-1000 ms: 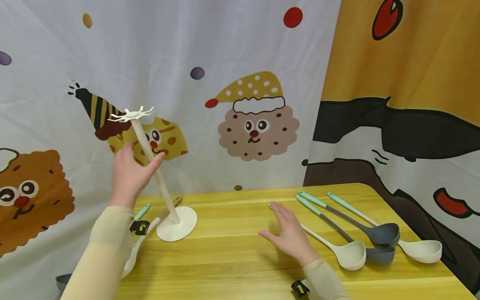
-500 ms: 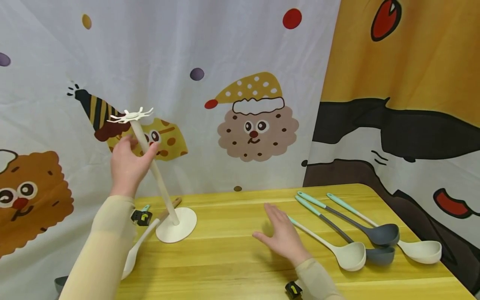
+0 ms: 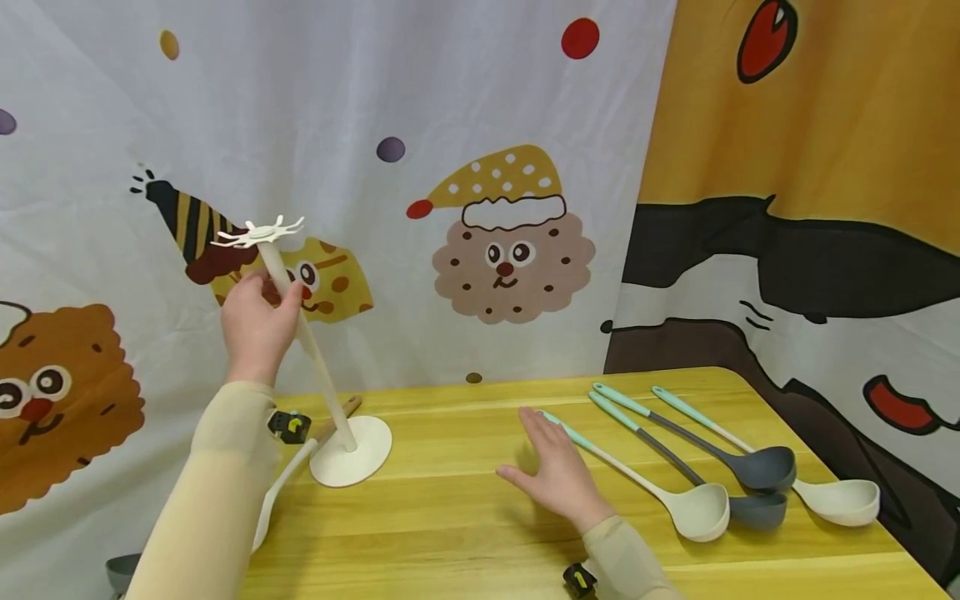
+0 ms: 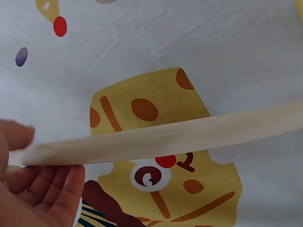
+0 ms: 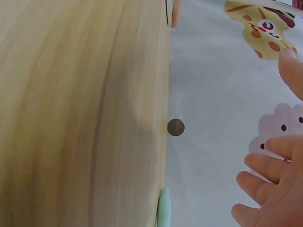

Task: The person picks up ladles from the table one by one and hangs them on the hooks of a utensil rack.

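Observation:
A cream utensil stand (image 3: 348, 454) with a round base, a slim post and a ring of hooks on top stands at the table's left. My left hand (image 3: 258, 329) grips its post below the hooks. In the left wrist view, bent fingers (image 4: 66, 189) lie along one side of the post (image 4: 151, 142) and the thumb is at the other. My right hand (image 3: 555, 475) hovers over the table with fingers spread and thumb apart, holding nothing. Nearest to it lies a cream ladle (image 3: 701, 512) with a mint handle, whose end shows just past the fingers.
Two dark grey ladles (image 3: 768, 468) and another cream ladle (image 3: 843, 502) lie at the right of the wooden table (image 3: 450, 517). Left of the stand lies a white-and-brown utensil (image 3: 277, 487); a grey bowl shape (image 3: 122, 571) shows at the lower left. A printed curtain (image 3: 480, 83) hangs behind.
My left hand has moved up slightly and drawn its thumb and fingers in around the post. The right hand has drifted a little left, uncovering the mint handle. The stand has stayed in place.

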